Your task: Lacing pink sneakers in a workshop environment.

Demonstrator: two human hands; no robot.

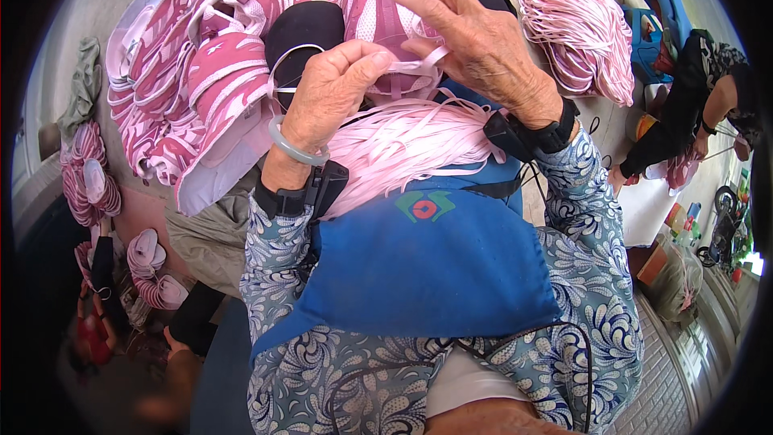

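- Close up, I see both hands raised over a pink-and-white mesh shoe upper [385,0], which sits at the top centre of the view, above the lap.
- My left hand [330,93] is curled narrow, thumb and fingertips pinched on a flat pale pink lace [419,63] at the lower edge of the shoe upper; a pale green bangle [291,149] and a black wrist strap [299,193] ring that wrist.
- My right hand [479,44] arches over the shoe upper from the right, forefinger stretched across the mesh, the other fingers folded on the same lace; a black wrist strap [535,135] sits below it.
- A bundle of loose pale pink laces [403,145] lies across the lap between the two forearms, spilling over a blue apron with a small red-and-green emblem [427,266].
- Both sleeves are blue-grey fabric with a white swirl print [588,274].
- To the left, a heap of pink-and-white shoe uppers [193,72] rests on the grey floor; more lie stacked farther left [84,173].
- A second hank of pink laces [576,24] lies at upper right, well apart from the hands.
- At the right edge another person in dark clothing [700,105] bends over pink pieces near blue plastic stools [656,24].
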